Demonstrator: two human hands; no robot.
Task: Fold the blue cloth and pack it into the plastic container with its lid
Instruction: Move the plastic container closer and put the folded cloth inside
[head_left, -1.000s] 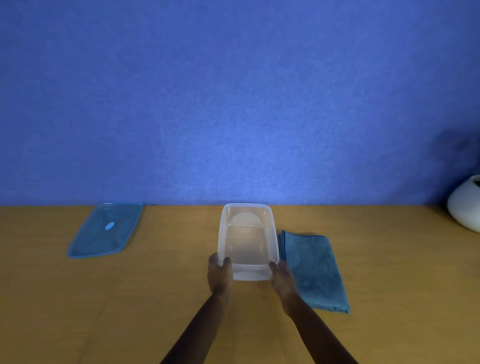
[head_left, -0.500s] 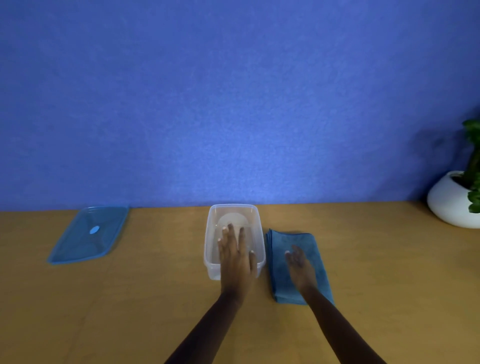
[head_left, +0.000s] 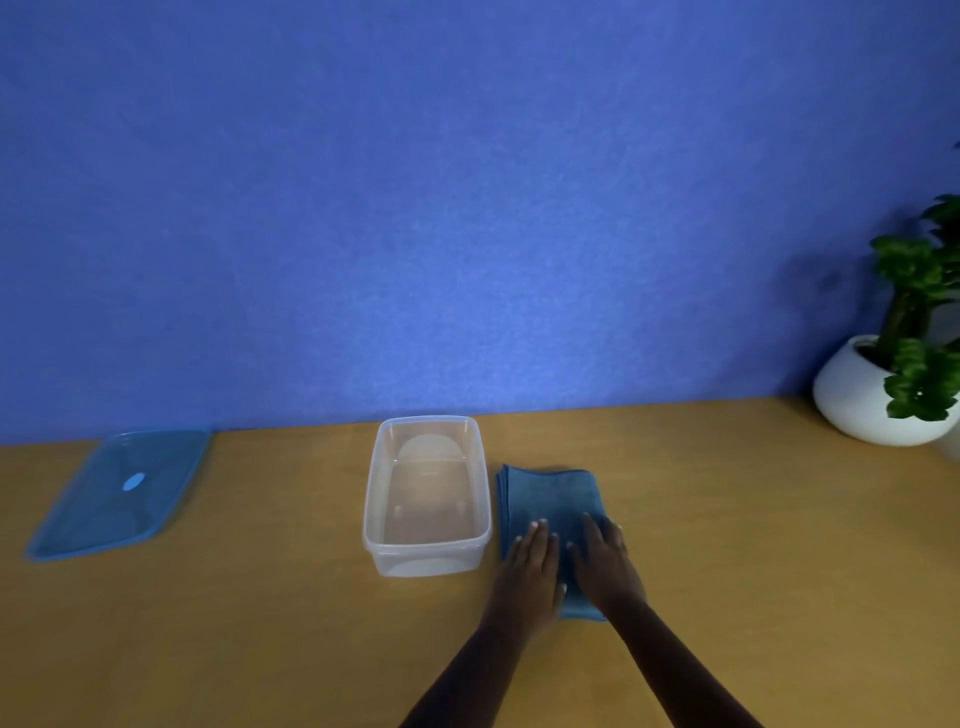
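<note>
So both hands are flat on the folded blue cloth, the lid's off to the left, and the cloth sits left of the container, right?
Not quite: the head view shows the blue cloth lying right of the container, not left. Both the left hand and right hand rest flat on it, and the lid lies far left.

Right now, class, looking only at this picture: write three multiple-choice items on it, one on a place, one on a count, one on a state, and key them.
1. Where does the blue lid lie?
A. on the container
B. far left on the table
C. under the cloth

2. How many hands rest on the blue cloth?
A. none
B. one
C. two

3. What is in the plastic container?
A. nothing
B. the cloth
C. the plant

Key: 1 B, the lid lies flat, apart from the container; 2 C, the left hand and right hand both lie flat on it; 3 A, its clear bottom shows bare.
</note>
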